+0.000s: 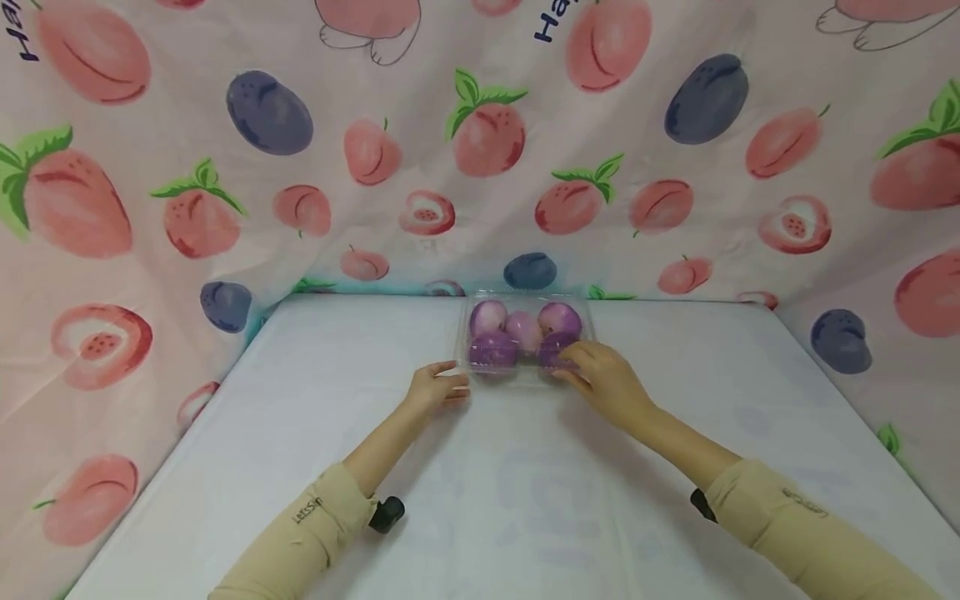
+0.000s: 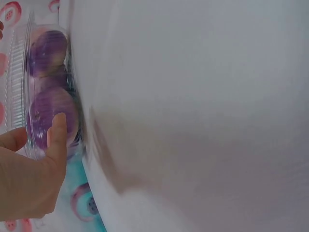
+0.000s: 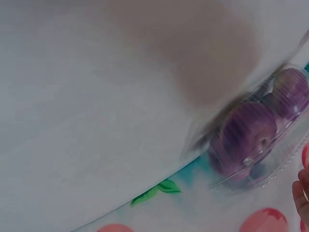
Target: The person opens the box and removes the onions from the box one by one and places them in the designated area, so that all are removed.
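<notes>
A clear plastic box (image 1: pixel 525 367) with a lid stands at the back middle of the table, holding several round purple fruits or vegetables (image 1: pixel 492 352) whose exact kind I cannot tell. My left hand (image 1: pixel 435 389) is at its front left corner, fingers extended. Seen from the left wrist, the index finger (image 2: pixel 59 130) overlaps the front of the box; contact is unclear. At the front right corner is my right hand (image 1: pixel 606 383), fingers loosely bent. In the right wrist view only some of its fingers (image 3: pixel 301 195) show, and a gap appears between them and the box.
A white cloth covers the table (image 1: pixel 510 500). Behind and beside it hangs a fruit-printed cloth (image 1: pixel 427 75), close behind the box. A black wrist camera (image 1: pixel 387 515) sits at the left cuff, another (image 1: pixel 702 504) at the right one.
</notes>
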Motion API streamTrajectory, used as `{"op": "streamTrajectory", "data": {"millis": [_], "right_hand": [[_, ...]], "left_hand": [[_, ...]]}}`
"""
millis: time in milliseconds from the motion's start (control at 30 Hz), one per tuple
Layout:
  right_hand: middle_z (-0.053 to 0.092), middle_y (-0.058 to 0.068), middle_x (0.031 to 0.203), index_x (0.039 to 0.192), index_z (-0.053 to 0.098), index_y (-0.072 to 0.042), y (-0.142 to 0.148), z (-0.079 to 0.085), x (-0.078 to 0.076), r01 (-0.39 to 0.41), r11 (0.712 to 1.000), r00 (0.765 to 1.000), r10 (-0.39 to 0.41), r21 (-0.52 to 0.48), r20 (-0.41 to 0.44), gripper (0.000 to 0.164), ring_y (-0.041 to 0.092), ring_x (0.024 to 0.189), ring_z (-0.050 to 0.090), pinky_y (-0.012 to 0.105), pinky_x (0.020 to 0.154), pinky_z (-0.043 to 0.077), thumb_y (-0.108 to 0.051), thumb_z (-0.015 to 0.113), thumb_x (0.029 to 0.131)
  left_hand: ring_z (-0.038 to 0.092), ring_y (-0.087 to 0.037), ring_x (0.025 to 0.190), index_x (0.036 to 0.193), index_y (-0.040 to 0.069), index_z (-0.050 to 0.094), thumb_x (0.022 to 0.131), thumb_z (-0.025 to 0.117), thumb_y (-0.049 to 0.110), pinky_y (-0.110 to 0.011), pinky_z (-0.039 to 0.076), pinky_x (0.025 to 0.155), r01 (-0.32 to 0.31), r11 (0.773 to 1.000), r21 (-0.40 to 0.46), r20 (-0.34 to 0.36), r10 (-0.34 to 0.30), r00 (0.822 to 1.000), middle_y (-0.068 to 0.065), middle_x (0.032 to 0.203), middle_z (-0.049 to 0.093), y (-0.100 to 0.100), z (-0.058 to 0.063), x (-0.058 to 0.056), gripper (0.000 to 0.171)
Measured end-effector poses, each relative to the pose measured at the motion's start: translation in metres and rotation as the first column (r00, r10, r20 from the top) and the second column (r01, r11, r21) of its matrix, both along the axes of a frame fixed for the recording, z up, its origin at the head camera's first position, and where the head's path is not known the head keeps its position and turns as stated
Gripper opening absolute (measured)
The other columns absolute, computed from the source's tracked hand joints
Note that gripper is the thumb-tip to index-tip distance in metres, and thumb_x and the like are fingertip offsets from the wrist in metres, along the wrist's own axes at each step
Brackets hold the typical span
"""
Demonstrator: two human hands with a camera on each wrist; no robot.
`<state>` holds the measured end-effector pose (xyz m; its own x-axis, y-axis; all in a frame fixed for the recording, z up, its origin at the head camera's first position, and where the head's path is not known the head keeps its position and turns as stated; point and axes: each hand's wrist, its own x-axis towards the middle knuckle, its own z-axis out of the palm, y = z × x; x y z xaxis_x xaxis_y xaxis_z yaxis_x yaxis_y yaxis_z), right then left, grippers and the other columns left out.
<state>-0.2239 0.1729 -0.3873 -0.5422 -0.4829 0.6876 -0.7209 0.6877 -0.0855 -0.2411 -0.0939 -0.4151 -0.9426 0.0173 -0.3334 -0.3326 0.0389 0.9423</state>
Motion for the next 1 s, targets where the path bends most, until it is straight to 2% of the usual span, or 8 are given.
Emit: {"op": "streamTrajectory", "data": {"millis": [167,300,433,567,833,1000], "right_hand": [[0.069,0.011,0.084,0.088,0.066,-0.002,0.017,-0.003,0.001,0.05,0.998,0.999,-0.049,-0.026,0.025,0.023,0.026,0.078,0.064,0.041,0.07,0.053,-0.009,0.079,0.071],[0.068,0.01,0.08,0.083,0.064,-0.001,0.026,-0.007,-0.001,0.076,0.997,0.997,-0.075,-0.008,0.036,0.022,0.025,0.074,0.064,0.04,0.067,0.053,-0.009,0.08,0.07],[0.068,0.01,0.079,0.081,0.064,-0.001,0.035,-0.013,-0.001,0.098,0.995,0.994,-0.099,0.022,0.051,0.021,0.025,0.072,0.063,0.039,0.066,0.052,-0.011,0.079,0.071],[0.069,0.011,0.081,0.081,0.065,0.0,0.043,-0.015,-0.003,0.129,0.991,0.985,-0.132,0.03,0.112,0.02,0.027,0.074,0.064,0.041,0.067,0.052,-0.011,0.079,0.071],[0.07,0.015,0.092,0.087,0.066,0.0,0.049,-0.019,-0.009,0.175,0.983,0.946,-0.181,0.044,0.27,0.021,0.033,0.086,0.067,0.046,0.075,0.053,-0.014,0.076,0.076],[0.07,0.015,0.093,0.088,0.065,0.0,0.051,-0.022,-0.014,0.187,0.982,0.933,-0.186,0.026,0.308,0.022,0.033,0.089,0.067,0.046,0.076,0.053,-0.016,0.076,0.076]], "left_hand": [[0.068,-0.019,0.084,0.14,-0.002,0.037,0.093,0.055,0.005,-0.034,0.053,0.089,0.026,0.999,0.032,0.005,-0.026,1.0,-0.029,0.125,0.056,0.003,0.004,0.006,0.051],[0.067,-0.015,0.081,0.136,-0.003,0.042,0.094,0.054,0.009,-0.031,0.055,0.086,0.025,0.999,0.048,0.009,-0.025,1.0,-0.027,0.123,0.058,0.005,0.004,0.01,0.045],[0.066,-0.016,0.084,0.131,-0.005,0.046,0.097,0.052,0.013,-0.03,0.055,0.086,0.015,0.992,0.125,0.051,-0.021,0.998,-0.021,0.116,0.06,0.009,0.001,0.014,0.04],[0.066,-0.019,0.089,0.129,-0.007,0.046,0.098,0.049,0.014,-0.032,0.053,0.089,0.013,0.981,0.192,0.069,-0.026,0.997,-0.016,0.108,0.061,0.018,-0.001,0.017,0.038],[0.067,-0.016,0.083,0.127,-0.006,0.051,0.097,0.05,0.014,-0.034,0.054,0.087,0.082,0.982,0.168,0.054,-0.093,0.994,-0.02,0.111,0.063,0.045,-0.007,0.018,0.035],[0.067,-0.012,0.076,0.125,-0.006,0.054,0.096,0.055,0.016,-0.032,0.055,0.084,0.099,0.982,0.158,0.056,-0.109,0.992,-0.019,0.11,0.065,0.064,-0.011,0.015,0.037]]}}
